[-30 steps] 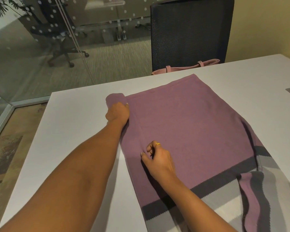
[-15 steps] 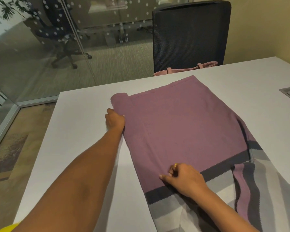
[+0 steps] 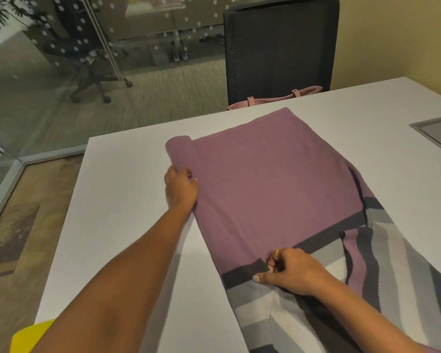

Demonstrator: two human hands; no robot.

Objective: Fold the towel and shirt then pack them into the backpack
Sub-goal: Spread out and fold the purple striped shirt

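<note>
Purple knit with grey stripes, the shirt [image 3: 265, 179] is spread across the middle of the white table [image 3: 127, 225]. It is judged soft, light and limp, best taken along its rolled left edge and dark band. That edge is gripped by the left hand [image 3: 180, 188]; the band is pinched by the right hand [image 3: 290, 272]. A mesh chair [image 3: 280, 47] and a glass wall [image 3: 61, 59] are seen along the top of the frame.
</note>
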